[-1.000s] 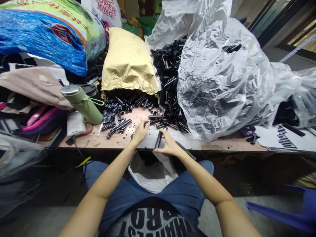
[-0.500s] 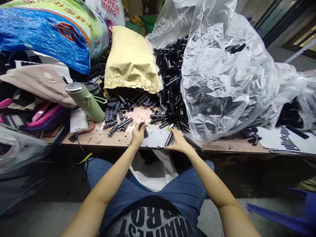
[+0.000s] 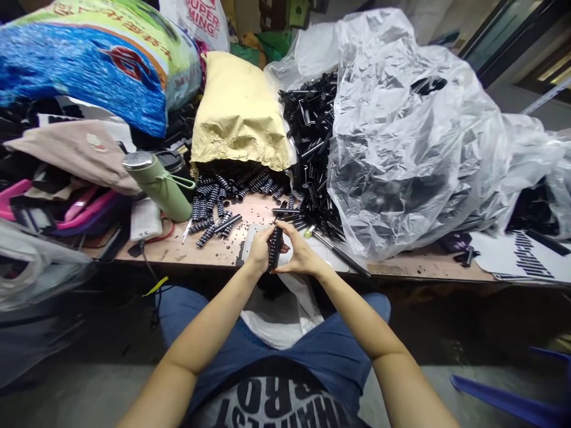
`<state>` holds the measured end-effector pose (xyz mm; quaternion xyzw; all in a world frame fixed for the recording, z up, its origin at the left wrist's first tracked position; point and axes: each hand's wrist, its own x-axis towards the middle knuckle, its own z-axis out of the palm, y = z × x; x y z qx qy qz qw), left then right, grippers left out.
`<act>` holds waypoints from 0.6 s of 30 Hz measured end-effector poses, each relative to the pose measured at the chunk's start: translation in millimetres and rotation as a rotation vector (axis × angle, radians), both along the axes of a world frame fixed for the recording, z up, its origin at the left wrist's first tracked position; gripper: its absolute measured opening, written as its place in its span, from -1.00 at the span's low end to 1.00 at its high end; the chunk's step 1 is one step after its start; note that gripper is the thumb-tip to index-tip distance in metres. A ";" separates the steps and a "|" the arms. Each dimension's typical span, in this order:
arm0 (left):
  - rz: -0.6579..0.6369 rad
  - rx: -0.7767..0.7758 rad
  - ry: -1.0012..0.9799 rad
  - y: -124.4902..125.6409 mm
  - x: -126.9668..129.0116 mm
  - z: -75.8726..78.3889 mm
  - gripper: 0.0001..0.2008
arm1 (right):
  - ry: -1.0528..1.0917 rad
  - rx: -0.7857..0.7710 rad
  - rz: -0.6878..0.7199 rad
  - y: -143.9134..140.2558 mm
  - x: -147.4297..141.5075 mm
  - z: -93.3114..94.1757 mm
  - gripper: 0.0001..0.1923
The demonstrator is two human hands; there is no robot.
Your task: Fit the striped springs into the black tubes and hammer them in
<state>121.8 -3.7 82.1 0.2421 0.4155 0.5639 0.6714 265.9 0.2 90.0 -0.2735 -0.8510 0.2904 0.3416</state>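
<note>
Head view: a black tube [image 3: 275, 248] is being held upright between both hands at the near edge of the wooden table [image 3: 209, 252]. It is being pinched from the left by the curled fingers of the left hand [image 3: 259, 252] and from the right by the closed fingers of the right hand [image 3: 298, 257]. More ribbed pieces [image 3: 214, 202] are being spilled from a yellow bag [image 3: 238, 113] just behind.

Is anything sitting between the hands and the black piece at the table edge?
Nothing visible: the left hand and right hand already meet on the black piece, holding it between them above the table.
</note>
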 end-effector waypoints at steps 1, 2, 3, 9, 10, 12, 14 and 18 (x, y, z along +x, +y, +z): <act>-0.012 -0.012 0.012 0.0 0.2 1.2 -0.64 | -0.011 -0.023 0.001 0.9 -1.2 -0.3 0.19; -0.015 -0.021 0.035 0.0 0.4 2.2 -0.63 | -0.028 -0.048 -0.002 1.3 -1.8 -0.5 0.18; -0.019 -0.029 0.063 0.1 0.6 2.9 -0.62 | -0.044 -0.072 -0.008 1.3 -2.0 -0.7 0.17; -0.046 -0.080 0.133 2.4 3.3 0.7 -0.55 | -0.075 -0.102 -0.039 3.3 -2.2 -16.9 0.05; -0.057 -0.102 0.139 4.5 3.9 0.0 -0.56 | -0.071 -0.072 -0.049 6.0 -2.8 -22.9 0.03; -0.082 -0.139 0.149 10.4 4.6 -1.0 -0.57 | -0.062 0.000 -0.082 12.9 -4.7 -35.0 -0.01; -0.111 -0.157 0.166 17.2 4.4 -1.8 -0.58 | -0.086 0.045 -0.120 19.3 -6.7 -44.5 -0.03; -0.164 -0.150 0.316 22.4 3.5 -7.6 -0.58 | -0.157 0.140 -0.200 28.0 -6.9 -57.4 -0.06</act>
